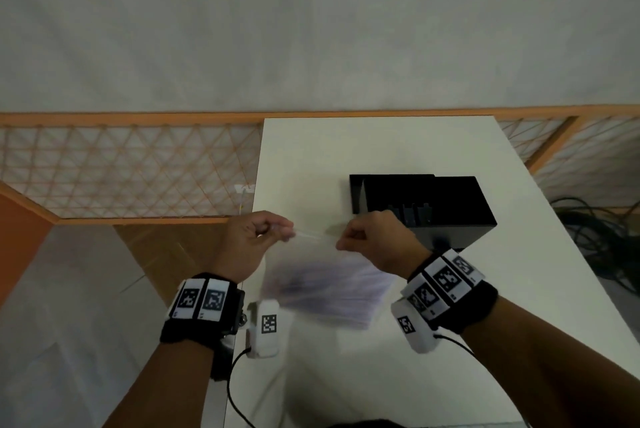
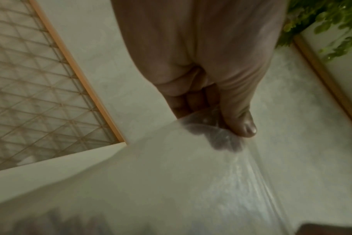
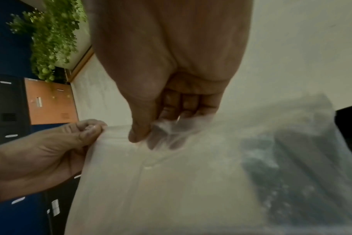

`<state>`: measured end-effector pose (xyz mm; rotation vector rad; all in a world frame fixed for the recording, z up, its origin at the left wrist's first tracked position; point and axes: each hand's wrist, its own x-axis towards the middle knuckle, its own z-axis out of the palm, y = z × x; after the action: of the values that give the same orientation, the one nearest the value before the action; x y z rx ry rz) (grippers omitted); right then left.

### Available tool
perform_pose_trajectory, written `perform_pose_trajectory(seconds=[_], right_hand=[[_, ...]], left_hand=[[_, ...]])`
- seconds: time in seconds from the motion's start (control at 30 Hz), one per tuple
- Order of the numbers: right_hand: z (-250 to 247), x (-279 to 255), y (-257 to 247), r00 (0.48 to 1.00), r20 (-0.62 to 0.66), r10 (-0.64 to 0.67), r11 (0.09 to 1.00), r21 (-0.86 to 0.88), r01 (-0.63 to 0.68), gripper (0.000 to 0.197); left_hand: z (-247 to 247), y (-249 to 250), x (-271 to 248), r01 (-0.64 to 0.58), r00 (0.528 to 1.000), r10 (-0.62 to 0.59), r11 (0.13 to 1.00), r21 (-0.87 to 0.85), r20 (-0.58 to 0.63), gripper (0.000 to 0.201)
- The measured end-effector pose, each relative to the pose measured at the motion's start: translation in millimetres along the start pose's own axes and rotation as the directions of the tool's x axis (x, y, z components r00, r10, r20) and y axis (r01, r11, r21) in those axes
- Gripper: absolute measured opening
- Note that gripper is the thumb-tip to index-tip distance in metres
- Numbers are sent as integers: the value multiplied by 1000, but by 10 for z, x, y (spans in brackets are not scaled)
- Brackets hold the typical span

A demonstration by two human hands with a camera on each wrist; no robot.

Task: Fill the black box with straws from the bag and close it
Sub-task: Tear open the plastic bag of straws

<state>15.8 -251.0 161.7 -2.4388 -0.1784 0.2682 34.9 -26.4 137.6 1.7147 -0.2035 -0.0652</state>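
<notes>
A clear plastic bag (image 1: 322,282) of straws hangs above the white table (image 1: 381,150), blurred by motion. My left hand (image 1: 273,230) pinches the bag's top edge at its left end. My right hand (image 1: 346,240) pinches the same edge at the right end. In the left wrist view the thumb and curled fingers of my left hand (image 2: 231,132) clamp the bag (image 2: 171,182). The right wrist view shows my right hand (image 3: 149,136) pinching the bag (image 3: 191,182), with dark straws (image 3: 291,174) inside. The black box (image 1: 426,209) stands open just beyond my right hand.
An orange-framed lattice rail (image 1: 121,168) runs behind and left of the table. Dark cables (image 1: 595,240) lie on the floor at the right. Green foliage (image 3: 50,36) and orange and dark lockers (image 3: 48,103) show in the right wrist view.
</notes>
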Motion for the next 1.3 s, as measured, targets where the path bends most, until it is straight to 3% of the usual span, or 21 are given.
perform_pose_trajectory(seconds=[0.1,0.3,0.53,0.6,0.63,0.7,0.77,0.8,0.83,0.87,0.93,1.07,1.3], right_hand=[[5,-59,96,999,-41,22,1000,-22,-23,14],[-83,-293,356,991,-116,66,997,-32,-70,17],[-227,-581,416,986,-38,164,984,73,-161,10],[-203,-661,457,980,-60,188,977,113,-180,20],[-181,-691,495,975,-99,201,974,128,-188,27],[-142,-719,552,958,-185,218,972,132,-195,24],[-107,-720,570,949,-231,214,975,106,-194,14],[-89,-714,564,950,-246,194,980,84,-178,13],[-81,-706,545,951,-263,166,986,59,-156,14],[-74,-695,518,951,-283,127,992,32,-123,14],[-52,-676,461,951,-305,48,998,-27,-59,17],[-11,-656,448,956,-275,99,993,-30,-111,21],[-89,-811,531,916,-297,269,962,42,-269,14]], left_hand=[[-6,-55,24,12,1000,-13,1000,-18,-20,31],[75,-31,124,-28,1000,28,1000,-14,-2,23],[356,-207,309,-28,997,20,993,111,74,29],[456,-217,319,-27,993,7,986,167,120,27],[515,-207,308,-33,995,10,973,227,102,31],[655,-127,244,-68,994,90,948,311,-57,47],[836,33,110,-106,970,166,947,303,-180,30],[945,106,41,-71,984,122,939,336,-131,28],[1066,144,-19,-3,1000,14,917,399,-23,41],[1176,158,-74,70,987,-128,890,451,98,55],[1331,125,-115,181,927,-310,864,470,213,62],[1405,89,-49,288,916,-338,929,233,215,34],[1334,38,-32,272,955,-287,949,159,75,33]])
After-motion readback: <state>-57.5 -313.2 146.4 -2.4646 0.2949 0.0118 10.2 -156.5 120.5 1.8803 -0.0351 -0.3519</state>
